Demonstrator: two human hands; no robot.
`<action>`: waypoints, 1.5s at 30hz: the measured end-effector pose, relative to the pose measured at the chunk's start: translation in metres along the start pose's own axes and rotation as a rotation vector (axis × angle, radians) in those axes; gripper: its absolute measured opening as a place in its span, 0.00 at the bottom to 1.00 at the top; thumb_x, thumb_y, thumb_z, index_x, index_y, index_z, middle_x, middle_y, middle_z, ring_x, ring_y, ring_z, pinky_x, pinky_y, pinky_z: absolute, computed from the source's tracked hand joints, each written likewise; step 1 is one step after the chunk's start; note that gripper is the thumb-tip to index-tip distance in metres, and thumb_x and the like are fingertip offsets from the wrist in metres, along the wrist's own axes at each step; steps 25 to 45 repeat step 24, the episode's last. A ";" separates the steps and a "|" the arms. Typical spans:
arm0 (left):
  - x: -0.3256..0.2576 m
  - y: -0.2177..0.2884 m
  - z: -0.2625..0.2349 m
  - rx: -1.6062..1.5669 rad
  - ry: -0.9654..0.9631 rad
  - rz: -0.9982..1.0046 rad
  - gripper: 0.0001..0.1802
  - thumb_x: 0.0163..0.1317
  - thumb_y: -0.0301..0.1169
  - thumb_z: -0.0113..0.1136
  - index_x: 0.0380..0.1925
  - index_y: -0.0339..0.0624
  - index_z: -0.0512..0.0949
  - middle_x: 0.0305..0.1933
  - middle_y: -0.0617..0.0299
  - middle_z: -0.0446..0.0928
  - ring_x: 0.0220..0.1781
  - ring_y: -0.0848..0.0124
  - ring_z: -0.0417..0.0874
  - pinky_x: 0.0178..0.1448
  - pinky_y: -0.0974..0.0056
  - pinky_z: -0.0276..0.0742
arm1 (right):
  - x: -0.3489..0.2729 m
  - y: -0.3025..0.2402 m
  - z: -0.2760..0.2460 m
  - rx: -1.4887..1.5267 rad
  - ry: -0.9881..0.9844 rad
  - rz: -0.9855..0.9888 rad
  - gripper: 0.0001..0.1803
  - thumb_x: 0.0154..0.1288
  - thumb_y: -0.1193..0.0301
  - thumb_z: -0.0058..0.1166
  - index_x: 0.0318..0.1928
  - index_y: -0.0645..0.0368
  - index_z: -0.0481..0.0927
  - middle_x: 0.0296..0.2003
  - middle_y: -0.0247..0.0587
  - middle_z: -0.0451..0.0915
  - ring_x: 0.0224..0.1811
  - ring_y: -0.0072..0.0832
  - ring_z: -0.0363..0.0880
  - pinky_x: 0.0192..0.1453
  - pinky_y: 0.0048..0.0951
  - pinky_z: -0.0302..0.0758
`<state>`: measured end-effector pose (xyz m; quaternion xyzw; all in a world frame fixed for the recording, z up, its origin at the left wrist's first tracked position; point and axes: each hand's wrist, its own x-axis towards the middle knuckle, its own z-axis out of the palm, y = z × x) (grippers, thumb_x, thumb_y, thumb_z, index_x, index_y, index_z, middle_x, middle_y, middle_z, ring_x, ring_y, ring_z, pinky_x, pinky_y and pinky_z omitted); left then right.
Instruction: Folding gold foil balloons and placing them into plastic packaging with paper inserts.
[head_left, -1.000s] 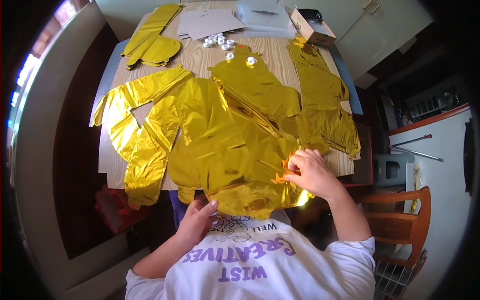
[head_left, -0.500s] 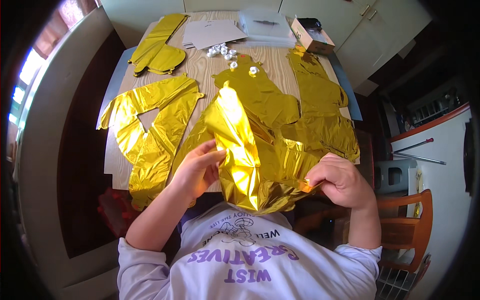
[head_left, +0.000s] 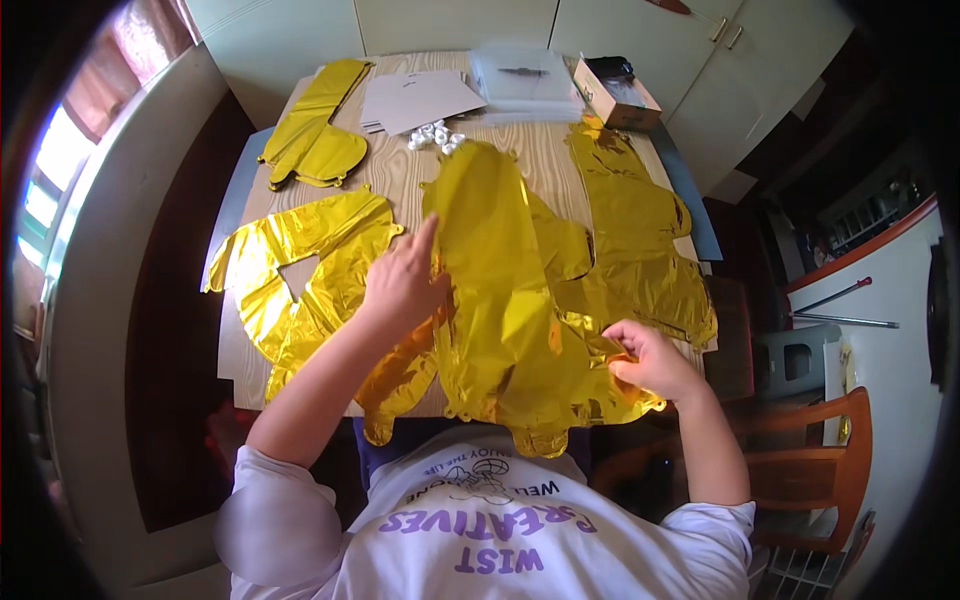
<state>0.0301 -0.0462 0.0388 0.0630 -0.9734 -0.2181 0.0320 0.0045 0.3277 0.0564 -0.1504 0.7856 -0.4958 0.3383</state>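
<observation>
A flat, uninflated gold foil balloon (head_left: pixel 490 290) lies spread over the middle of the table, its lower end reaching past the near edge. My left hand (head_left: pixel 402 283) rests along this balloon's left side, index finger stretched out and pointing away from me. At the lower right, my right hand (head_left: pixel 650 362) pinches the balloon's edge between thumb and fingers. Other gold foil is partly covered beneath it. Left of my left hand lies another flat gold foil balloon (head_left: pixel 350 222) with an opening in its middle. A further gold foil balloon (head_left: pixel 640 215) lies on the right.
At the far left sits a folded gold foil balloon (head_left: pixel 310 115). Along the back are grey cards (head_left: pixel 420 98), clear plastic sheets (head_left: pixel 525 85), and an open box (head_left: pixel 618 95) with dark contents. Small white rolls (head_left: pixel 435 134) cluster before the cards. A wooden chair (head_left: pixel 850 450) stands at right.
The middle balloon has gone from bunched and raised to spread out flat. My left hand has moved up and away from me, letting go of the foil. The right hand stays at its edge.
</observation>
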 end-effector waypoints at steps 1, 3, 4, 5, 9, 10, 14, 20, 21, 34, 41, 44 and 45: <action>-0.001 0.006 0.001 0.222 0.030 0.054 0.43 0.62 0.42 0.67 0.75 0.46 0.61 0.64 0.45 0.76 0.62 0.51 0.79 0.67 0.47 0.72 | 0.002 0.002 -0.002 -0.046 -0.017 0.047 0.17 0.63 0.81 0.58 0.54 0.65 0.77 0.43 0.36 0.84 0.44 0.21 0.81 0.50 0.26 0.78; -0.007 0.008 0.013 0.195 0.159 0.185 0.39 0.63 0.45 0.65 0.73 0.46 0.66 0.70 0.45 0.70 0.69 0.46 0.71 0.72 0.43 0.65 | 0.009 -0.012 -0.008 -0.279 -0.061 0.050 0.18 0.63 0.77 0.62 0.53 0.64 0.79 0.40 0.34 0.83 0.43 0.20 0.81 0.48 0.26 0.78; -0.009 0.006 0.019 0.181 0.224 0.247 0.37 0.64 0.46 0.65 0.71 0.46 0.68 0.73 0.45 0.66 0.73 0.44 0.68 0.75 0.41 0.62 | 0.014 -0.023 -0.011 -0.398 -0.085 0.050 0.18 0.62 0.76 0.63 0.53 0.64 0.80 0.39 0.33 0.83 0.42 0.19 0.81 0.48 0.26 0.78; -0.007 0.001 0.028 0.159 0.181 0.285 0.36 0.65 0.47 0.63 0.70 0.46 0.69 0.73 0.44 0.66 0.74 0.44 0.66 0.76 0.41 0.60 | 0.018 -0.035 -0.017 -0.495 -0.130 0.044 0.17 0.62 0.73 0.65 0.51 0.64 0.81 0.39 0.35 0.84 0.42 0.20 0.81 0.48 0.27 0.78; -0.009 -0.018 0.046 0.044 0.144 0.364 0.30 0.66 0.46 0.60 0.64 0.42 0.75 0.70 0.41 0.68 0.75 0.42 0.64 0.79 0.40 0.56 | 0.091 -0.095 -0.038 -0.715 -0.182 -0.086 0.13 0.62 0.65 0.68 0.42 0.60 0.85 0.38 0.37 0.86 0.40 0.24 0.83 0.47 0.30 0.80; -0.008 -0.018 0.047 0.005 0.153 0.364 0.29 0.66 0.45 0.60 0.63 0.42 0.75 0.70 0.40 0.68 0.75 0.42 0.64 0.79 0.40 0.56 | 0.123 -0.101 -0.040 -0.539 -0.132 -0.172 0.11 0.63 0.66 0.66 0.42 0.59 0.85 0.35 0.35 0.85 0.37 0.22 0.81 0.43 0.29 0.79; -0.003 -0.007 0.056 -0.048 0.188 0.395 0.30 0.63 0.43 0.64 0.62 0.41 0.75 0.69 0.42 0.70 0.75 0.42 0.66 0.77 0.38 0.58 | 0.262 -0.099 -0.023 -0.578 0.287 -0.331 0.17 0.60 0.68 0.69 0.46 0.63 0.82 0.32 0.38 0.84 0.35 0.26 0.81 0.42 0.33 0.78; -0.008 -0.010 0.056 -0.030 0.180 0.365 0.30 0.65 0.44 0.63 0.63 0.42 0.74 0.71 0.43 0.69 0.76 0.43 0.64 0.79 0.38 0.55 | 0.369 -0.092 0.017 -0.816 0.327 -0.483 0.15 0.56 0.70 0.70 0.42 0.64 0.83 0.35 0.47 0.87 0.41 0.39 0.87 0.49 0.38 0.82; -0.011 -0.013 0.056 -0.029 0.176 0.350 0.30 0.65 0.44 0.62 0.64 0.43 0.74 0.71 0.43 0.68 0.77 0.44 0.64 0.80 0.38 0.54 | 0.371 -0.106 0.033 -0.727 0.248 -0.402 0.13 0.57 0.71 0.68 0.41 0.63 0.84 0.35 0.47 0.88 0.41 0.38 0.88 0.49 0.39 0.82; -0.009 -0.013 0.056 -0.029 0.137 0.343 0.31 0.67 0.46 0.61 0.66 0.44 0.73 0.73 0.45 0.67 0.79 0.45 0.61 0.81 0.39 0.51 | 0.390 -0.131 0.051 -0.628 0.061 -0.207 0.14 0.62 0.68 0.68 0.47 0.57 0.85 0.39 0.45 0.89 0.42 0.36 0.90 0.48 0.41 0.83; -0.009 -0.013 0.056 -0.029 0.137 0.343 0.31 0.67 0.46 0.61 0.66 0.44 0.73 0.73 0.45 0.67 0.79 0.45 0.61 0.81 0.39 0.51 | 0.390 -0.131 0.051 -0.628 0.061 -0.207 0.14 0.62 0.68 0.68 0.47 0.57 0.85 0.39 0.45 0.89 0.42 0.36 0.90 0.48 0.41 0.83; -0.009 -0.013 0.056 -0.029 0.137 0.343 0.31 0.67 0.46 0.61 0.66 0.44 0.73 0.73 0.45 0.67 0.79 0.45 0.61 0.81 0.39 0.51 | 0.390 -0.131 0.051 -0.628 0.061 -0.207 0.14 0.62 0.68 0.68 0.47 0.57 0.85 0.39 0.45 0.89 0.42 0.36 0.90 0.48 0.41 0.83; -0.009 -0.013 0.056 -0.029 0.137 0.343 0.31 0.67 0.46 0.61 0.66 0.44 0.73 0.73 0.45 0.67 0.79 0.45 0.61 0.81 0.39 0.51 | 0.390 -0.131 0.051 -0.628 0.061 -0.207 0.14 0.62 0.68 0.68 0.47 0.57 0.85 0.39 0.45 0.89 0.42 0.36 0.90 0.48 0.41 0.83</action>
